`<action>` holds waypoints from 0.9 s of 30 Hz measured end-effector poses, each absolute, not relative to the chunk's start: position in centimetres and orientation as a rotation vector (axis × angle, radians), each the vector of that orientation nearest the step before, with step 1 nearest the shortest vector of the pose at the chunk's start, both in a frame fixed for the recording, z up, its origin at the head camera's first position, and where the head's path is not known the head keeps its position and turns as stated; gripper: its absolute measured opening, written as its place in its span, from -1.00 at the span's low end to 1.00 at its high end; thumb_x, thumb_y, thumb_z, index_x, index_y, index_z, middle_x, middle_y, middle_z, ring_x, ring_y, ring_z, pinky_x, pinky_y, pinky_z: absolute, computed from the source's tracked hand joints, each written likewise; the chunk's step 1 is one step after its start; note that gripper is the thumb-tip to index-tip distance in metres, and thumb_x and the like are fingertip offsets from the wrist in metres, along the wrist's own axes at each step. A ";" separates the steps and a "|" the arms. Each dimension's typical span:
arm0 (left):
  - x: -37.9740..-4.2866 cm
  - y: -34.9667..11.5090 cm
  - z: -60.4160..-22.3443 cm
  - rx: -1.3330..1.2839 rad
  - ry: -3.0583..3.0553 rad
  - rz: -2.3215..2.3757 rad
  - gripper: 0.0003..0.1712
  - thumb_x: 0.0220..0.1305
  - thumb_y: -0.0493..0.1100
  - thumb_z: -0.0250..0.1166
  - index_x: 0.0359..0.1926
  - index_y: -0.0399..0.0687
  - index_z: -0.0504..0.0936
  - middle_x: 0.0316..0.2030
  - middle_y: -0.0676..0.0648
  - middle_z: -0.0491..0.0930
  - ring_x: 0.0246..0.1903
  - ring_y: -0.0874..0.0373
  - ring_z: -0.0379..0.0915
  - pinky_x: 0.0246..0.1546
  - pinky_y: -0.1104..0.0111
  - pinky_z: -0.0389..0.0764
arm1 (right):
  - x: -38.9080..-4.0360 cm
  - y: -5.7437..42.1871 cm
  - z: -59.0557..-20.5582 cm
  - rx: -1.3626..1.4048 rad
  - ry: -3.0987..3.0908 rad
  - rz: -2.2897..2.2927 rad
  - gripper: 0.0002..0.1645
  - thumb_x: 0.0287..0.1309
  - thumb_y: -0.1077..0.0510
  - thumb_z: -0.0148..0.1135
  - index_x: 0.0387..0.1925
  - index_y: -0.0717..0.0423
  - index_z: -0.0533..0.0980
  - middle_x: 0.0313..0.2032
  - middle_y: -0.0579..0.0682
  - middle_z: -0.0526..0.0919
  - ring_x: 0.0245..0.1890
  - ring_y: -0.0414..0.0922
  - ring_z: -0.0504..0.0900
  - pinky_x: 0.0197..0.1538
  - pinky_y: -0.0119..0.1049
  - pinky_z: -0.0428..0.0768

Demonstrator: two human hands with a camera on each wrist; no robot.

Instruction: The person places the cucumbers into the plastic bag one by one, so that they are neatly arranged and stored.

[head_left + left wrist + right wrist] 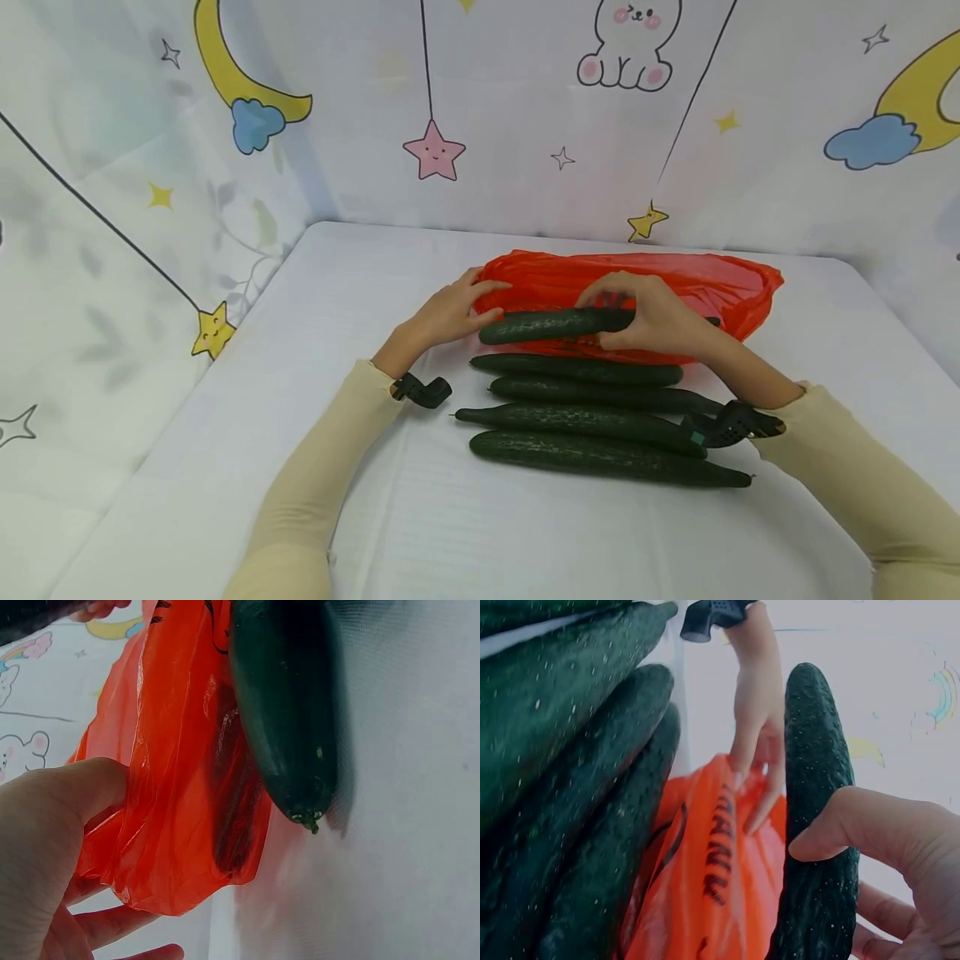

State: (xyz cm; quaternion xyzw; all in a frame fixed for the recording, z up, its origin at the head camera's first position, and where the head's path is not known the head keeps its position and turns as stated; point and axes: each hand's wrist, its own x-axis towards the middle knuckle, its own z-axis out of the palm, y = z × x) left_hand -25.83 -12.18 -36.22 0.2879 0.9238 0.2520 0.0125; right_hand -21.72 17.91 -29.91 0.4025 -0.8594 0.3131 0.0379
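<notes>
Right of centre in the frame, a single cucumber (540,325) is pinched between thumb and fingers by the right hand (662,318), over the red bag (705,273). At the bag's left end, plastic is touched by the left hand (448,313), fingers spread. Below, four more cucumbers (577,367) are laid crosswise on the white bench (420,517). A dark shape (234,825) is seen through the plastic.

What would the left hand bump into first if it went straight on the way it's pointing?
The red bag, most likely: the fingers of the left hand already seem to touch its left end. The cucumber held by the right hand looks close too, but depth is hard to judge.
</notes>
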 end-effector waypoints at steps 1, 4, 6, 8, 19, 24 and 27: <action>-25.8 -12.2 -36.2 0.896 2.882 0.781 -0.43 0.38 -0.01 0.20 0.37 0.04 0.40 0.38 -0.28 0.18 -0.23 -0.04 0.56 0.00 0.12 0.58 | -21.9 18.0 -30.0 1.220 -2.639 0.965 -0.57 -0.14 0.38 0.39 -0.13 0.05 0.62 -0.25 -0.16 0.65 -0.25 -0.23 0.46 -0.19 -0.34 0.53; -25.8 -12.2 -36.3 0.887 2.880 0.766 -0.42 0.37 -0.09 0.20 0.38 0.04 0.38 0.40 -0.28 0.15 -0.39 0.06 0.51 -0.14 0.21 0.60 | -22.4 18.1 -30.4 1.184 -2.644 0.973 -0.58 -0.13 0.38 0.39 -0.13 0.07 0.61 -0.24 -0.13 0.66 -0.24 -0.21 0.46 -0.15 -0.35 0.52; -25.8 -12.2 -36.3 0.882 2.872 0.762 -0.41 0.35 -0.17 0.20 0.39 0.04 0.37 0.41 -0.28 0.12 -0.48 0.12 0.45 -0.25 0.27 0.58 | -22.6 18.2 -30.7 1.158 -2.653 0.982 -0.58 -0.13 0.38 0.39 -0.13 0.09 0.61 -0.22 -0.11 0.67 -0.22 -0.20 0.46 -0.12 -0.34 0.51; -25.8 -12.2 -36.3 0.880 2.861 0.765 -0.38 0.33 -0.22 0.18 0.40 0.04 0.36 0.42 -0.28 0.11 -0.53 0.14 0.41 -0.33 0.31 0.55 | -22.8 18.3 -30.9 1.133 -2.658 0.986 -0.58 -0.13 0.37 0.40 -0.13 0.10 0.61 -0.21 -0.08 0.67 -0.21 -0.18 0.46 -0.12 -0.29 0.52; -25.8 -12.3 -36.4 0.902 2.876 0.779 -0.42 0.38 -0.09 0.17 0.39 0.03 0.36 0.43 -0.28 0.10 -0.41 0.08 0.54 -0.04 0.12 0.59 | -24.5 18.8 -32.3 1.051 -2.658 0.976 -0.59 -0.16 0.45 0.39 -0.16 0.20 0.61 -0.25 0.05 0.66 -0.23 -0.07 0.46 -0.15 -0.04 0.52; -25.9 -12.2 -36.4 0.898 2.884 0.768 -0.41 0.38 -0.07 0.16 0.40 0.05 0.34 0.43 -0.27 0.10 -0.25 0.00 0.57 0.07 0.07 0.55 | -25.4 19.0 -33.0 1.050 -2.653 0.949 -0.60 -0.16 0.43 0.39 -0.16 0.21 0.61 -0.25 0.07 0.65 -0.24 -0.05 0.48 -0.18 -0.07 0.51; -25.9 -12.2 -36.3 0.893 2.879 0.780 -0.40 0.36 -0.09 0.15 0.40 0.05 0.34 0.44 -0.26 0.09 -0.43 0.08 0.51 -0.04 0.11 0.58 | -25.8 19.0 -33.3 1.031 -2.679 0.934 -0.60 -0.14 0.41 0.39 -0.15 0.20 0.61 -0.23 0.09 0.65 -0.22 -0.03 0.48 -0.18 -0.08 0.50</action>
